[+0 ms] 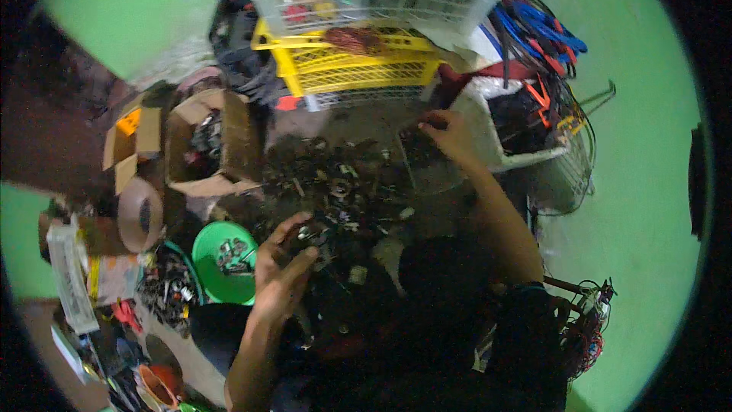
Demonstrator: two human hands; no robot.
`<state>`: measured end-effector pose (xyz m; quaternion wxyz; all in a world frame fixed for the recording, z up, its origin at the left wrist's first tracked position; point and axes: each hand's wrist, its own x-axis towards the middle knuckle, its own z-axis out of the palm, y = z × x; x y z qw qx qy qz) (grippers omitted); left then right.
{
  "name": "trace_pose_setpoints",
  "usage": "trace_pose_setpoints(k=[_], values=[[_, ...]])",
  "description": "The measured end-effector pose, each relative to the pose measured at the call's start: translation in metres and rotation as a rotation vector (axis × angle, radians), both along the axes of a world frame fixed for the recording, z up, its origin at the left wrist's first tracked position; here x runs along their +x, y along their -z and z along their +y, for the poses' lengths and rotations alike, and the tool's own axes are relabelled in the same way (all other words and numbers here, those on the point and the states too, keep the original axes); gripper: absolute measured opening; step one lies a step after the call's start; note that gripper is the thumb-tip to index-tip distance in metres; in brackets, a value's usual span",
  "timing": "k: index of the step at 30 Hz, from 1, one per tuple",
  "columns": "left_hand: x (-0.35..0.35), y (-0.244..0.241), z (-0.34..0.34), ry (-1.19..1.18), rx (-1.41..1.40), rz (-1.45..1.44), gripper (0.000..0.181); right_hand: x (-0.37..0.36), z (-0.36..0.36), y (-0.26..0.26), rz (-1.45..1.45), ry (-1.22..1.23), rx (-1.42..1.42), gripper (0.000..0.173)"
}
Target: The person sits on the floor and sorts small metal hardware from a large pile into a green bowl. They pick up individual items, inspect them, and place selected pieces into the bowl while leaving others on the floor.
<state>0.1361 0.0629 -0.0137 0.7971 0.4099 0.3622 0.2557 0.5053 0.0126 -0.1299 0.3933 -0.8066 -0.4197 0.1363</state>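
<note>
My left hand [280,274] is at the near left edge of a heap of small metal parts and scraps [343,183] on the floor. Its thumb and fingers are curved apart around a small shiny metal piece [304,233]; whether they grip it is unclear in the dim light. Farther off, my right hand [449,131] hovers over a dark, thin-rimmed tray [407,166] to the right of the heap. Its fingertips are drawn together, and blur hides anything small between them. Beside my left hand stands a green plastic bowl [214,269] with several small metal pieces inside.
Open cardboard boxes [243,143] stand at left, one holding metal parts. Behind the heap, a yellow crate [360,74] sits below a clear basket [374,6] of cans. A white foam box [477,120] is near my right forearm, with cables [537,28] beyond. Loose parts [168,289] fill another container.
</note>
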Motion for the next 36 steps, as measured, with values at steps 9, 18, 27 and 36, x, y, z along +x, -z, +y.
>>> trace_pose_setpoints(k=[9, 18, 27, 36], values=[[-0.072, -0.032, -0.015, -0.064, 0.086, -0.279, 0.047, -0.220, -0.006, -0.212, -0.159, -0.814, 0.158, 0.025], [-0.114, -0.044, -0.030, -0.095, 0.550, -0.007, 0.047, -0.291, -0.018, -0.208, -0.151, -0.950, 0.197, 0.020], [-0.119, -0.038, -0.026, -0.204, 0.248, -0.047, 0.042, -0.291, -0.022, -0.205, 0.098, -0.723, 0.209, 0.012], [-0.116, -0.027, -0.011, -0.293, -0.367, -0.393, 0.022, -0.240, -0.012, -0.196, 0.306, -0.615, 0.168, 0.019]])
